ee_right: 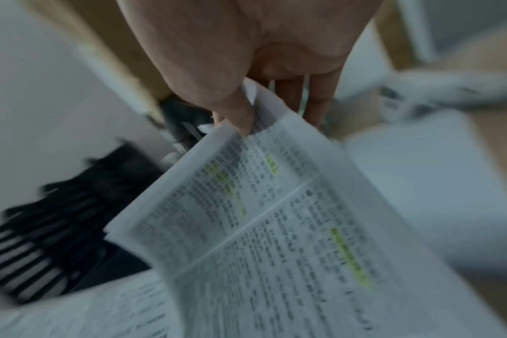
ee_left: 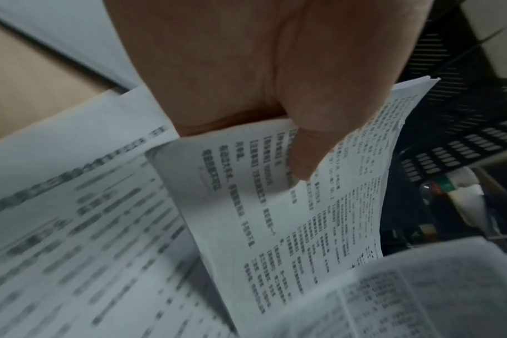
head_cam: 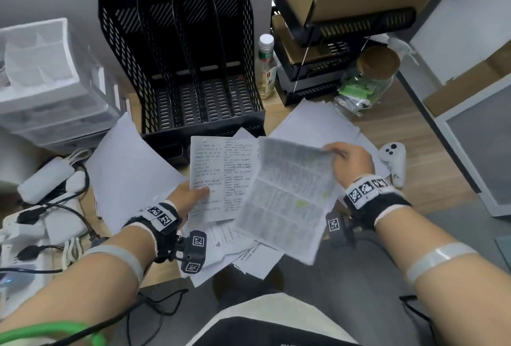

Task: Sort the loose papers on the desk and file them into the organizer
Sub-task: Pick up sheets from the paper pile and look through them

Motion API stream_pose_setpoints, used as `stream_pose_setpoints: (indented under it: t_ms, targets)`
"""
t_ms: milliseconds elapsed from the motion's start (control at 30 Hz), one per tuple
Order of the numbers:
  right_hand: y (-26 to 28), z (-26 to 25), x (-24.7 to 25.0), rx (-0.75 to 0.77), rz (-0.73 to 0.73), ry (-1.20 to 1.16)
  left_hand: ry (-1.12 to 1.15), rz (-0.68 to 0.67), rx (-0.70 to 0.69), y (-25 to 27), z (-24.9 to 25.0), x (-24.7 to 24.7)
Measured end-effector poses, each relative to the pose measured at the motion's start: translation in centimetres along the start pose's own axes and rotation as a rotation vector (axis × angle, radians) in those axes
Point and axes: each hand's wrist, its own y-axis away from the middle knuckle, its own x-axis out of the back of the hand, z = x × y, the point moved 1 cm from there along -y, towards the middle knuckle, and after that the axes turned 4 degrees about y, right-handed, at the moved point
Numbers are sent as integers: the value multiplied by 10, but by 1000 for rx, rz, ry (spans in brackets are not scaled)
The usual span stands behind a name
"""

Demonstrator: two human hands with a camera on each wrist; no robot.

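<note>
My left hand (head_cam: 190,195) pinches the left edge of a printed sheet (head_cam: 221,174) above the desk; the left wrist view shows the thumb (ee_left: 307,146) pressed on that sheet (ee_left: 275,217). My right hand (head_cam: 347,159) pinches the top corner of a densely printed sheet with green highlights (head_cam: 287,202), held beside and partly over the first; in the right wrist view the thumb (ee_right: 235,114) clamps this highlighted sheet (ee_right: 275,228). The black mesh organizer (head_cam: 188,58) with several upright slots stands behind both sheets, its slots without papers. More loose papers (head_cam: 243,249) lie under my hands.
Blank white sheets (head_cam: 130,163) lie left and right (head_cam: 312,124) of the organizer. A white drawer unit (head_cam: 47,80) and a power strip with cables (head_cam: 41,202) sit at left. A bottle (head_cam: 266,66), a jar (head_cam: 370,77), black trays (head_cam: 331,50) and a white controller (head_cam: 392,157) stand at right.
</note>
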Motion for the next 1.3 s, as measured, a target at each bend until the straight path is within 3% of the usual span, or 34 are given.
stream_pose_setpoints:
  t_ms: [100,200,333,500,633,767,933,1033,1167,1300]
  targets:
    - [-11,-63,15,345,27,240,-44,-35,-105,9,31,-2]
    - [-2,-128,9,674,-42,473,-74,-73,-197,23,61,-10]
    - [24,-181,-21,859,-127,632,-197,-145,-318,38,78,-22]
    - [35,-192,-58,780,-231,555,-500,-165,-430,45,62,-20]
    - [39,-190,-82,792,-332,333,-474,-9,-434,37,38,-13]
    - [34,-191,-107,775,-289,283,-337,27,-206,33,6,16]
    - [38,-204,-167,586,-626,207,-216,14,49,35,-51,71]
    - [45,-219,-203,500,-760,136,-212,53,117,33,-80,93]
    - [48,-248,-234,381,-675,-27,-268,112,82,48,-80,103]
    - [41,-276,-257,284,-601,-39,-358,124,39,46,-81,117]
